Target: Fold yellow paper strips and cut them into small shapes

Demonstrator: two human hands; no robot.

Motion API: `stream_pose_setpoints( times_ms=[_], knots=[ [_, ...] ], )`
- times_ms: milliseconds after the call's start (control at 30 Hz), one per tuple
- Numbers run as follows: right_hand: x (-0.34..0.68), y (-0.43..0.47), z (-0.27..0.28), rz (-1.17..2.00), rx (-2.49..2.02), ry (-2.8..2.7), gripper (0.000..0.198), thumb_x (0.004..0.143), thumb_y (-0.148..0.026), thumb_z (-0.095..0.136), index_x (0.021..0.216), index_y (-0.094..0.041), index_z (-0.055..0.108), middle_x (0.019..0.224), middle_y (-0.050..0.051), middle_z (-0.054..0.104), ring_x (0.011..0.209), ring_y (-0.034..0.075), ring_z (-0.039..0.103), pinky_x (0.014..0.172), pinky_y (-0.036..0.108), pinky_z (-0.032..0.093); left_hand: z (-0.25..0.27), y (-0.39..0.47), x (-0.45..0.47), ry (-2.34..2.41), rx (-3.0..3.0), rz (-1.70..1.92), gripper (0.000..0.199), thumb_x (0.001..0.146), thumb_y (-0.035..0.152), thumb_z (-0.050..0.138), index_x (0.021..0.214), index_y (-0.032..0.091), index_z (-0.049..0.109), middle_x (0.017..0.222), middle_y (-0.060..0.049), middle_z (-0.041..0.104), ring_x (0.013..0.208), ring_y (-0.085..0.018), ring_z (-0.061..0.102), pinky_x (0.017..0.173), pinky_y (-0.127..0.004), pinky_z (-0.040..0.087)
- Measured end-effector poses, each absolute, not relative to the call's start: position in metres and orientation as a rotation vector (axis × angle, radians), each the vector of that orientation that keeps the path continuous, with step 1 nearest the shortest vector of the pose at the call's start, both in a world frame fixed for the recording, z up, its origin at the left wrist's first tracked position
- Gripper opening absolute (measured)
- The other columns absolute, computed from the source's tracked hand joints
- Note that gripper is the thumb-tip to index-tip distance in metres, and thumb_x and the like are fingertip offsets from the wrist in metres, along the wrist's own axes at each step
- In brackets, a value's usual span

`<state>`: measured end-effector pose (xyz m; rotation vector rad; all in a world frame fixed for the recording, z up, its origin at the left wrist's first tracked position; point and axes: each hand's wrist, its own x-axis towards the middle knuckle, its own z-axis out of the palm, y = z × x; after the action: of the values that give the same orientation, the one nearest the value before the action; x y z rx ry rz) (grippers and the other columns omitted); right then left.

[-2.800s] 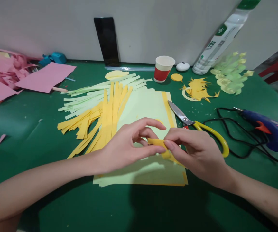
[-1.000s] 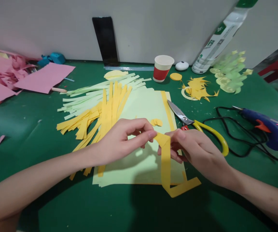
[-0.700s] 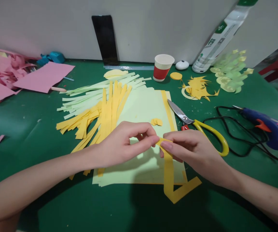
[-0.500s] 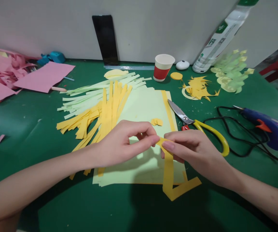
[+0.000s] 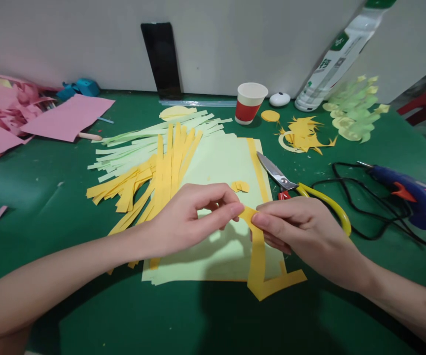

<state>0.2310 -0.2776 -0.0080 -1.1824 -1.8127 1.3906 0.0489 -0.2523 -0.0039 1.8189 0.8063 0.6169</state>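
Note:
Between my two hands is a yellow paper strip (image 5: pixel 258 256), folded at angles, its loose tail bent below and reaching right past the sheets' lower edge. My left hand (image 5: pixel 201 214) pinches the strip's upper left end between thumb and fingertips. With thumb and curled fingers, my right hand (image 5: pixel 298 224) grips it at a fold close by. Underneath lies a stack of pale green paper sheets (image 5: pixel 216 162). Small yellow paper pieces (image 5: pixel 240 187) rest on it just above my hands. Many yellow strips (image 5: pixel 168 167) are piled to the left, partly behind my left forearm.
Scissors (image 5: pixel 301 190) with yellow handles lie partly behind my right hand. A blue glue gun (image 5: pixel 412 190) with its black cord is at the right. A paper cup (image 5: pixel 249 103), a white bottle (image 5: pixel 340 56) and pale green strips (image 5: pixel 131 145) stand or lie farther back. Pink paper (image 5: pixel 70 116) is at left.
My right hand has turned slightly, and its thumb presses the strip a little differently. The hanging tail has shifted slightly left and up. My left hand is nearly still.

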Motion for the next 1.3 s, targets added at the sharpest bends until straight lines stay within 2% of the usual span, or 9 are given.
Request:
stream_pose_setpoints(
  times_ms=[167,367,500,700,867,967,1100,1233,1300],
  knots=[
    [0.2296,-0.2767,-0.0089,1.305,-1.169,-1.872,0.043,0.085,-0.026,0.044,0.047,-0.017,0.026,0.045,-0.005,0.026,0.041,0.005,0.023,0.038,0.023,0.018,-0.0074,-0.2544,0.0519,0.715,1.855,0.553,0.015,0.08,0.024,0.056,0.071,0.013,0.055,0.061,0.004,0.049,0.057,-0.005,0.044,0.055,-0.016,0.039],
    [0.2292,-0.277,-0.0109,1.157,-1.083,-1.992,0.039,0.086,-0.021,0.042,0.05,-0.017,0.029,0.048,-0.005,0.026,0.043,0.005,0.024,0.039,0.021,0.018,-0.0057,-0.257,0.0544,0.76,1.769,0.477,0.016,0.083,0.023,0.051,0.072,0.013,0.056,0.063,0.003,0.054,0.058,-0.006,0.047,0.053,-0.016,0.038],
    [0.2293,-0.277,-0.0103,1.186,-1.075,-2.009,0.039,0.088,-0.024,0.041,0.051,-0.017,0.029,0.049,-0.005,0.024,0.043,0.005,0.023,0.039,0.021,0.018,-0.0059,-0.257,0.0541,0.758,1.812,0.47,0.014,0.08,0.023,0.055,0.072,0.011,0.06,0.063,0.002,0.057,0.055,-0.006,0.046,0.05,-0.016,0.036],
    [0.2294,-0.2779,-0.0101,1.346,-1.06,-2.019,0.038,0.091,-0.029,0.036,0.058,-0.018,0.051,0.05,-0.005,0.03,0.043,0.006,0.024,0.038,0.023,0.017,-0.0055,-0.2576,0.0533,0.785,1.559,0.419,0.018,0.078,0.024,0.057,0.066,0.011,0.056,0.059,0.002,0.056,0.056,-0.006,0.052,0.052,-0.016,0.041],
    [0.2319,-0.2782,-0.0114,1.461,-1.044,-1.897,0.041,0.092,-0.03,0.03,0.056,-0.019,0.044,0.05,-0.004,0.029,0.044,0.008,0.026,0.04,0.023,0.021,0.001,-0.2566,0.0518,0.777,1.43,0.406,0.019,0.081,0.017,0.052,0.064,0.01,0.055,0.061,0.001,0.059,0.057,-0.005,0.054,0.057,-0.015,0.044],
    [0.2345,-0.2773,-0.0105,1.364,-1.02,-1.966,0.039,0.092,-0.03,0.03,0.059,-0.018,0.047,0.052,-0.004,0.032,0.046,0.008,0.029,0.042,0.022,0.024,0.0019,-0.2562,0.0519,0.798,1.442,0.47,0.017,0.08,0.016,0.054,0.064,0.011,0.055,0.06,0.002,0.058,0.057,-0.005,0.053,0.057,-0.015,0.044],
    [0.2351,-0.2757,-0.0074,1.191,-1.046,-2.038,0.028,0.086,-0.023,0.044,0.059,-0.016,0.048,0.052,-0.005,0.033,0.046,0.006,0.026,0.041,0.021,0.022,-0.0021,-0.2565,0.052,0.769,1.455,0.53,0.018,0.082,0.019,0.052,0.065,0.012,0.055,0.06,0.002,0.057,0.058,-0.006,0.052,0.059,-0.016,0.044],
    [0.2347,-0.2759,-0.0051,1.43,-1.019,-1.93,0.027,0.086,-0.023,0.044,0.061,-0.017,0.052,0.051,-0.005,0.028,0.045,0.007,0.023,0.039,0.022,0.018,-0.0027,-0.2569,0.0499,0.686,1.524,0.505,0.022,0.086,0.021,0.045,0.069,0.013,0.056,0.065,0.0,0.059,0.062,-0.008,0.055,0.06,-0.018,0.044],
    [0.2352,-0.2765,-0.0049,1.536,-1.027,-1.855,0.028,0.085,-0.025,0.045,0.059,-0.017,0.049,0.051,-0.005,0.027,0.045,0.007,0.022,0.039,0.022,0.017,-0.0017,-0.2568,0.0484,0.69,1.608,0.471,0.023,0.086,0.022,0.044,0.068,0.013,0.055,0.064,0.0,0.058,0.06,-0.008,0.053,0.057,-0.019,0.041]
  ],
)
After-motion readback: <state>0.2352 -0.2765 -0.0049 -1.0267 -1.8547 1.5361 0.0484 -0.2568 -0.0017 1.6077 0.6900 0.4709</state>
